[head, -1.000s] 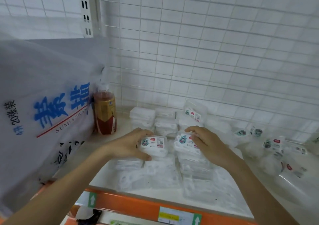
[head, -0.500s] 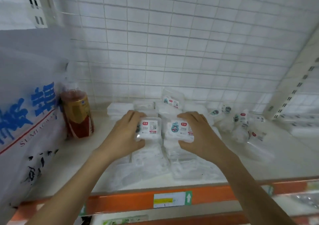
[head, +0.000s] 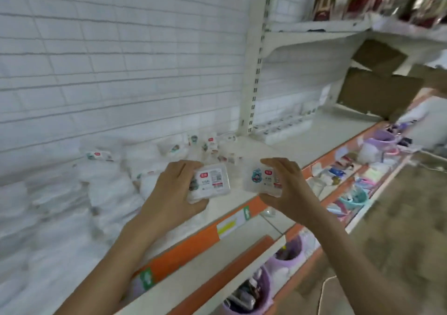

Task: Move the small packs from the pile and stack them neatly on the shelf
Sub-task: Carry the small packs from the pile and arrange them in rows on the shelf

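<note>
My left hand (head: 173, 193) grips a small clear pack with a white and red label (head: 212, 181), held above the shelf's front edge. My right hand (head: 287, 189) grips a second small clear pack with a cartoon sticker (head: 262, 178) beside it. Both packs are lifted off the white shelf (head: 321, 135). A loose pile of the same packs (head: 205, 145) lies at the back of the shelf by the wire grid. Stacked white packs (head: 108, 189) fill the shelf to the left, blurred. A neat row of packs (head: 283, 126) lies past the upright post.
A white slotted post (head: 254, 73) divides the shelf bays. An orange price rail (head: 217, 232) runs along the shelf front. Lower shelves hold purple tubs (head: 285, 259) and assorted goods. A cardboard box (head: 377, 92) stands at the far right, under an upper shelf (head: 314, 34).
The view has swung right, away from the big bag and the bottle. Both hands have lifted their packs off the stacks and carried them right, towards the shelf's front edge.
</note>
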`<state>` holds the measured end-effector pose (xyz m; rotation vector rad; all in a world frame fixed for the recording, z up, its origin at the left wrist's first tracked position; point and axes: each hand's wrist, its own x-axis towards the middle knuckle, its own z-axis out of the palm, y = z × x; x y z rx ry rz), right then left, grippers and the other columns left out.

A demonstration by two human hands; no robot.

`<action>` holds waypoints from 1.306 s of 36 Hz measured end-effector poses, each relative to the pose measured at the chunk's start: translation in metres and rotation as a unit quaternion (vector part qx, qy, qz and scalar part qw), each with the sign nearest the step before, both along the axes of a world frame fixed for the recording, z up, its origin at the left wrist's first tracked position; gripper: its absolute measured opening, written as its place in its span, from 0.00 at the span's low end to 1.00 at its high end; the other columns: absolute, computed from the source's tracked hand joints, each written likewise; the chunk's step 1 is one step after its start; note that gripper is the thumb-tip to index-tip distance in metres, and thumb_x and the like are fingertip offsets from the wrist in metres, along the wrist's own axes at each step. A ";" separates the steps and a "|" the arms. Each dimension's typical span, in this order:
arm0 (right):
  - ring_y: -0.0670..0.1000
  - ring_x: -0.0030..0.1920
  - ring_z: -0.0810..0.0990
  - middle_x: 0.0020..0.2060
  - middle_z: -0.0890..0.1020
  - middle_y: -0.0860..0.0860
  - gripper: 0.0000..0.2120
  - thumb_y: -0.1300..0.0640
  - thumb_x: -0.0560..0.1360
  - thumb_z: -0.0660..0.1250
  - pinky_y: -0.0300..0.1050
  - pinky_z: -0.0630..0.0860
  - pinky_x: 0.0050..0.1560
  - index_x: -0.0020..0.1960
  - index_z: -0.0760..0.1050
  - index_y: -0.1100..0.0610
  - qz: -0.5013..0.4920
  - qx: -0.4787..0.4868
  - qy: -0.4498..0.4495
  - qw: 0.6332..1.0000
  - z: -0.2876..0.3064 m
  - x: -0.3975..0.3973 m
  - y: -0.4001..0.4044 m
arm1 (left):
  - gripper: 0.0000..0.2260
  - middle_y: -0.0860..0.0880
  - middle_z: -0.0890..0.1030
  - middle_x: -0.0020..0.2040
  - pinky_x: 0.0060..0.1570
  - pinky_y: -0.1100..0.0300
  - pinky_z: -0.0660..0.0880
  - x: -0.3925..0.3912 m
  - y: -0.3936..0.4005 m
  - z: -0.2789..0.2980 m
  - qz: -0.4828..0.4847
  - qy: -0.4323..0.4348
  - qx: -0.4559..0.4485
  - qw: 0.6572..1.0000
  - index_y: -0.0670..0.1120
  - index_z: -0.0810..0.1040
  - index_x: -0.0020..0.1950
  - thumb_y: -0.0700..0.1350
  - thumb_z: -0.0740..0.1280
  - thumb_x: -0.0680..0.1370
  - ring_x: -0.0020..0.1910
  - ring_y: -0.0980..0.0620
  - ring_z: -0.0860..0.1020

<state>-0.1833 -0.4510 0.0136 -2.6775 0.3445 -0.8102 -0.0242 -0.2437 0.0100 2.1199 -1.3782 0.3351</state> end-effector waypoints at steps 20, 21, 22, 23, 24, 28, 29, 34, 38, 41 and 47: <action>0.48 0.65 0.56 0.65 0.63 0.49 0.35 0.51 0.68 0.73 0.48 0.68 0.63 0.71 0.62 0.48 -0.149 -0.003 0.064 0.987 -0.030 -0.187 -0.243 | 0.31 0.51 0.67 0.60 0.57 0.67 0.62 -0.141 -0.317 -0.035 -0.065 0.074 0.043 0.994 0.47 0.65 0.69 0.50 0.72 0.70 0.61 0.54 0.65; 0.47 0.64 0.55 0.65 0.64 0.49 0.35 0.51 0.67 0.73 0.48 0.69 0.63 0.71 0.62 0.48 -0.148 -0.003 0.065 0.987 -0.031 -0.190 -0.252 | 0.31 0.51 0.67 0.61 0.57 0.67 0.62 -0.141 -0.326 -0.035 -0.063 0.079 0.042 0.994 0.47 0.64 0.70 0.50 0.72 0.70 0.61 0.53 0.65; 0.46 0.63 0.55 0.65 0.64 0.49 0.35 0.51 0.67 0.72 0.47 0.69 0.62 0.71 0.63 0.48 -0.148 -0.004 0.067 0.987 -0.033 -0.192 -0.260 | 0.32 0.51 0.67 0.61 0.58 0.66 0.63 -0.142 -0.337 -0.034 -0.060 0.085 0.043 0.994 0.47 0.63 0.70 0.50 0.72 0.70 0.62 0.53 0.65; 0.45 0.62 0.54 0.65 0.64 0.49 0.35 0.51 0.67 0.72 0.47 0.69 0.61 0.71 0.63 0.48 -0.148 -0.006 0.068 0.987 -0.034 -0.193 -0.269 | 0.32 0.51 0.67 0.62 0.59 0.65 0.63 -0.142 -0.347 -0.034 -0.056 0.091 0.045 0.993 0.47 0.62 0.71 0.51 0.71 0.70 0.63 0.53 0.64; 0.45 0.61 0.54 0.65 0.64 0.49 0.35 0.51 0.67 0.72 0.46 0.68 0.61 0.71 0.63 0.47 -0.147 -0.007 0.069 0.987 -0.035 -0.193 -0.277 | 0.33 0.51 0.66 0.63 0.60 0.64 0.64 -0.141 -0.356 -0.034 -0.053 0.098 0.047 0.993 0.47 0.62 0.71 0.51 0.71 0.70 0.63 0.53 0.64; 0.45 0.63 0.53 0.66 0.61 0.45 0.34 0.49 0.70 0.69 0.44 0.67 0.63 0.72 0.59 0.44 -0.137 0.006 0.088 0.987 -0.036 -0.187 -0.307 | 0.31 0.52 0.66 0.60 0.59 0.65 0.64 -0.133 -0.387 -0.035 -0.047 0.107 0.048 0.992 0.47 0.64 0.70 0.50 0.71 0.70 0.61 0.55 0.65; 0.45 0.64 0.53 0.67 0.61 0.45 0.34 0.49 0.70 0.69 0.43 0.67 0.64 0.72 0.58 0.44 -0.133 0.011 0.094 0.987 -0.037 -0.184 -0.315 | 0.31 0.52 0.66 0.60 0.58 0.65 0.64 -0.129 -0.394 -0.036 -0.045 0.110 0.049 0.992 0.47 0.64 0.70 0.50 0.71 0.70 0.61 0.55 0.65; 0.47 0.65 0.54 0.67 0.62 0.47 0.36 0.44 0.65 0.63 0.48 0.65 0.66 0.72 0.60 0.47 -0.094 0.010 0.098 0.991 -0.039 -0.151 -0.361 | 0.31 0.52 0.66 0.62 0.57 0.69 0.60 -0.100 -0.428 -0.040 -0.023 0.118 0.047 0.992 0.46 0.64 0.70 0.50 0.71 0.71 0.63 0.56 0.64; 0.44 0.59 0.55 0.64 0.64 0.47 0.35 0.44 0.65 0.64 0.45 0.67 0.64 0.71 0.61 0.47 -0.054 -0.013 0.093 0.994 -0.036 -0.113 -0.403 | 0.37 0.52 0.66 0.62 0.57 0.68 0.60 -0.069 -0.455 -0.042 0.010 0.129 0.049 0.990 0.47 0.64 0.70 0.59 0.69 0.65 0.64 0.55 0.64; 0.40 0.56 0.53 0.63 0.64 0.45 0.33 0.46 0.68 0.68 0.32 0.63 0.57 0.71 0.62 0.45 -0.015 -0.023 0.089 0.996 -0.029 -0.085 -0.434 | 0.35 0.51 0.66 0.64 0.59 0.67 0.60 -0.039 -0.473 -0.045 0.040 0.120 0.050 0.991 0.47 0.62 0.71 0.56 0.70 0.68 0.64 0.55 0.63; 0.48 0.62 0.60 0.63 0.64 0.48 0.33 0.53 0.68 0.71 0.43 0.64 0.64 0.70 0.63 0.48 0.052 0.005 0.117 0.992 -0.014 -0.024 -0.483 | 0.33 0.49 0.67 0.66 0.61 0.63 0.62 0.012 -0.485 -0.056 0.108 0.135 0.065 0.983 0.45 0.63 0.71 0.53 0.71 0.71 0.65 0.52 0.64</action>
